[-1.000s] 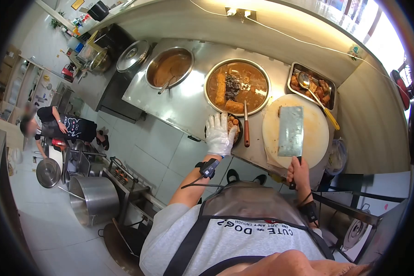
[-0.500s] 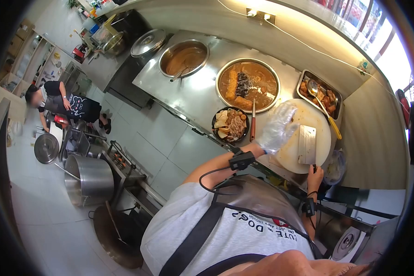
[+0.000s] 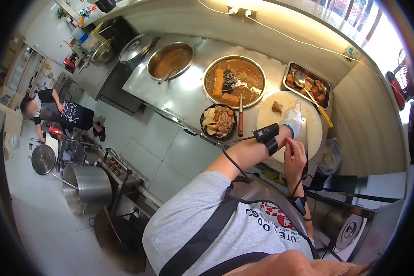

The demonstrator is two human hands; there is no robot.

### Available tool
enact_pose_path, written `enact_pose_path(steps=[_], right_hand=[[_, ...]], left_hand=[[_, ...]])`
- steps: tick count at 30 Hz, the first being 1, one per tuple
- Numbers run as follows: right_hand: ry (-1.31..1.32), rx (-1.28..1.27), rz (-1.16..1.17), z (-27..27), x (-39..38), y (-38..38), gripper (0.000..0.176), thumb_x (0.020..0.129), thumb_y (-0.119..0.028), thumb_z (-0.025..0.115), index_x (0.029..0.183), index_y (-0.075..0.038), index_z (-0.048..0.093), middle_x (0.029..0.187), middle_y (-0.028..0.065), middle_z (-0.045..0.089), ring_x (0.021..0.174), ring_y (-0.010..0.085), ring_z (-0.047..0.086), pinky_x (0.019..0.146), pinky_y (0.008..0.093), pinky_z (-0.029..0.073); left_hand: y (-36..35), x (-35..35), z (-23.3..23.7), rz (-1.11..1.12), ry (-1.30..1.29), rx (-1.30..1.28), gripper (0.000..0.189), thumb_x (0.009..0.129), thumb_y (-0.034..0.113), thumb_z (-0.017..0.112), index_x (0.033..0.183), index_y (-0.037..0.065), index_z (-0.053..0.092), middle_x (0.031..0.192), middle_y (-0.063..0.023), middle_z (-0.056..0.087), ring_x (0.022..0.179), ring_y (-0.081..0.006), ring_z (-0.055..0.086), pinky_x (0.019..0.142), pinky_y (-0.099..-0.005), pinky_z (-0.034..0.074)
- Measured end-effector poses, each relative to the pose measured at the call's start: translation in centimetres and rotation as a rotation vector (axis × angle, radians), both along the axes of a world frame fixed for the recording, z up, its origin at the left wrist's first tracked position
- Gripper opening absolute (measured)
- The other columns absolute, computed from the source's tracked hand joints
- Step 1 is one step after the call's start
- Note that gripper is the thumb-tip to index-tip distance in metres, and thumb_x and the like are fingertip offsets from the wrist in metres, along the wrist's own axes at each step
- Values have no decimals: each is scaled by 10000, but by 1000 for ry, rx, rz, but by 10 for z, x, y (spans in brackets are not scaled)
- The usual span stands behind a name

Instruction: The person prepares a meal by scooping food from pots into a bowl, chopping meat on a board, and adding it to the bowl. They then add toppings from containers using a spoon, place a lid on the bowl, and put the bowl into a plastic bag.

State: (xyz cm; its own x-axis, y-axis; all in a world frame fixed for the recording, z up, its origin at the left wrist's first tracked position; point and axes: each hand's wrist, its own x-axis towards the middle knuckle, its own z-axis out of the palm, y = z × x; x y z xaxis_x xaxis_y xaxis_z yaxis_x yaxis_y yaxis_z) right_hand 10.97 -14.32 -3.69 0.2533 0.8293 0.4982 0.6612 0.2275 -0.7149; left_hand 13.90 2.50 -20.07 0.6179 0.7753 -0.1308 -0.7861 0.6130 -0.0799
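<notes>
My left hand (image 3: 293,118), in a clear plastic glove with a blue cuff, is over the round white cutting board (image 3: 267,120), fingers stretched forward. A small brown piece of meat (image 3: 277,106) lies on the board just left of it. My right hand (image 3: 296,158) is bare, its fingers drawn together at my left wrist, just below the glove cuff; whether they grip anything is hidden. The cleaver (image 3: 304,132) rests on the board beside my left hand, partly covered, its handle (image 3: 305,170) toward me and free of my right hand.
A black bowl of food (image 3: 218,121) and a red-handled utensil (image 3: 241,122) are left of the board. Behind are a stew pot (image 3: 261,95), a sauce pot (image 3: 188,64) and a meat tray (image 3: 288,71) with a yellow-handled spoon (image 3: 326,117). Another person (image 3: 62,108) stands far left.
My right hand has let go of the cleaver handle and moved left to my left wrist. My gloved hand has shifted over the board, and a meat piece now shows there. The view has shifted slightly.
</notes>
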Motion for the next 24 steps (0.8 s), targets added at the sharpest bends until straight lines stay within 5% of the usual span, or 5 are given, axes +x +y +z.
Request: enact_pose_path(steps=[8, 13, 17, 19, 24], right_hand=[[-29, -121, -138, -30, 28, 8, 247, 989, -129, 505, 1110, 51, 623, 902, 170, 632, 781, 280, 613, 723, 351, 488], [465, -372, -60, -65, 53, 15, 365, 1025, -249, 448, 1157, 62, 589, 922, 194, 652, 833, 267, 625, 756, 360, 479], [454, -326, -129, -49, 48, 6, 294, 991, -197, 518, 1122, 46, 620, 885, 170, 647, 793, 227, 621, 720, 339, 481], [298, -121, -135, -45, 48, 5, 194, 962, -133, 589, 1043, 26, 664, 768, 11, 570, 631, 82, 507, 555, 253, 417], [186, -73, -182, -31, 48, -1, 163, 896, -44, 632, 1047, 6, 668, 850, 66, 637, 672, 106, 571, 612, 257, 465]], left_hand=[[-31, -21, 46, 7, 810, 278, 513, 983, 440, 331, 1191, 30, 558, 1219, -162, 566, 1111, -300, 532, 910, -382, 411], [-35, -23, 58, 1, 1175, 472, 467, 969, 406, 351, 1129, 27, 571, 1154, -171, 574, 1045, -305, 543, 860, -394, 420], [-39, -20, 57, -104, 1519, 679, 432, 959, 380, 367, 1080, 25, 582, 1101, -179, 581, 993, -308, 552, 819, -404, 428], [-40, -17, 61, -145, 1645, 773, 416, 953, 366, 374, 1055, 24, 587, 1075, -183, 585, 966, -310, 556, 798, -408, 431], [-42, -22, 67, -227, 1920, 976, 378, 940, 333, 394, 993, 21, 601, 1009, -193, 593, 901, -315, 567, 748, -420, 440]])
